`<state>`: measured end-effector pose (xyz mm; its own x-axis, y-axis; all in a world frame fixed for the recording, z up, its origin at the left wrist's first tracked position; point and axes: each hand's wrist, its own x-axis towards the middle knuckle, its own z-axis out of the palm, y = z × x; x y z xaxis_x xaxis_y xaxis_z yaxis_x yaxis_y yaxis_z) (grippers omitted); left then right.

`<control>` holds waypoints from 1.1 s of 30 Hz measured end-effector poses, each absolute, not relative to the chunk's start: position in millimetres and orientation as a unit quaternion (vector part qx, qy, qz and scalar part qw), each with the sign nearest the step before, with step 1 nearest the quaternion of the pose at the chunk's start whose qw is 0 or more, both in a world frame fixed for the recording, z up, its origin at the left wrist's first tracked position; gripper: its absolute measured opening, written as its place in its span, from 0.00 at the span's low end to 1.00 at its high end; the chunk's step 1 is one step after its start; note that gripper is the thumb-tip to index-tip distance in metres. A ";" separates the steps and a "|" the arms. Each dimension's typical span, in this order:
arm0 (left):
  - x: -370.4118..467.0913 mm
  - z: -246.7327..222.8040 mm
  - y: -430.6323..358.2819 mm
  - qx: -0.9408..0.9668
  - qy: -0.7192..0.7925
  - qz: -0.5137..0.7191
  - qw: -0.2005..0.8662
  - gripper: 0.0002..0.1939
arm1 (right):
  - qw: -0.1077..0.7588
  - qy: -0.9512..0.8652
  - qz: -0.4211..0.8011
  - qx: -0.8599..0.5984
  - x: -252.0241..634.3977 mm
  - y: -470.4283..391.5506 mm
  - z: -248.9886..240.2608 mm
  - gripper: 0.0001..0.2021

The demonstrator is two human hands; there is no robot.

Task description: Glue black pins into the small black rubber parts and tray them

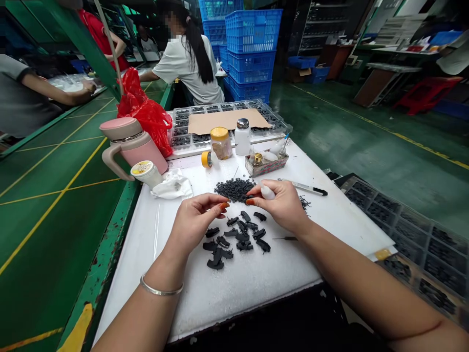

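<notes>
My right hand (284,203) is closed around a small white squeeze bottle (267,192). Its thumb and forefinger meet at the edge of a pile of tiny black rings (234,189); whether they also pinch a piece is too small to tell. Thumb and fingers of my left hand (198,215) are pressed together just left of that pile, and whatever they hold is hidden. Below both hands, several curved black plastic parts (242,236) with thin pins lie loosely on the white board (293,264).
Behind the pile stand a yellow-lidded jar (221,143), a white pump bottle (243,137) and a small box (266,164). A pink mug (141,146) and crumpled tissue (172,186) are left. A marker (308,187) lies right, beyond it compartment trays (410,220). Co-workers sit beyond.
</notes>
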<state>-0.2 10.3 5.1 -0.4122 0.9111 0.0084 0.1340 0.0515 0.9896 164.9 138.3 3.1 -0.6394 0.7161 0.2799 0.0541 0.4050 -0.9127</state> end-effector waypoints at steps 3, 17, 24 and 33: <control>-4.5 6.9 9.4 0.397 0.639 0.568 0.335 0.11 | 0.337 -0.758 0.495 -0.258 165.6 139.4 3.1 0.06; -17.4 -22.6 25.2 0.508 0.754 0.386 0.157 0.10 | 0.349 -0.763 0.483 -0.251 168.0 137.8 8.2 0.05; -5.0 -26.7 37.3 0.581 0.784 0.213 0.036 0.10 | 0.351 -0.780 0.462 -0.233 168.8 137.6 6.9 0.05; -7.3 -27.2 37.5 0.586 0.769 0.246 0.066 0.05 | 0.279 -0.821 0.451 -0.211 168.7 136.8 5.7 0.05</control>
